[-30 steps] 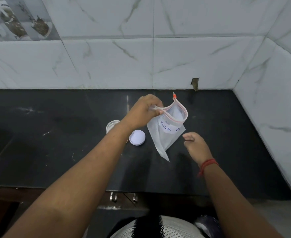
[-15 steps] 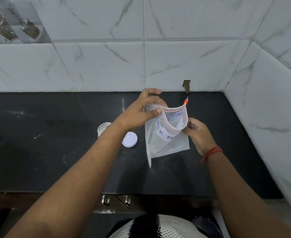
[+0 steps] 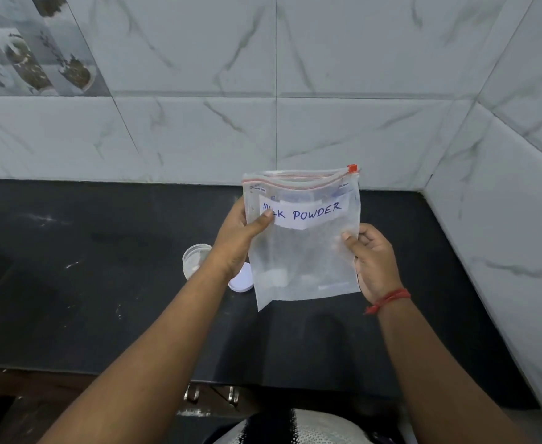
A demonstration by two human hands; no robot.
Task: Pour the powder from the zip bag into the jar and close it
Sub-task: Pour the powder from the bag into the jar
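Both hands hold the zip bag [image 3: 301, 238] upright above the black counter [image 3: 71, 283], label facing the camera, "MILK POWDER" on it. Left hand [image 3: 241, 238] pinches the bag's left edge, thumb on the label; right hand [image 3: 372, 261] pinches the right edge, thumb in front. Jar [image 3: 194, 259] stands open on the counter behind the left wrist, its white lid [image 3: 242, 280] just beside it.

The zip bag [image 3: 301, 238] hangs upright above the table [image 3: 71, 283], between the left hand [image 3: 237, 238] and right hand [image 3: 373, 261]. The jar [image 3: 194, 259] stands on the table left of the bag, its lid [image 3: 242, 280] lying just beside it, partly behind the bag.
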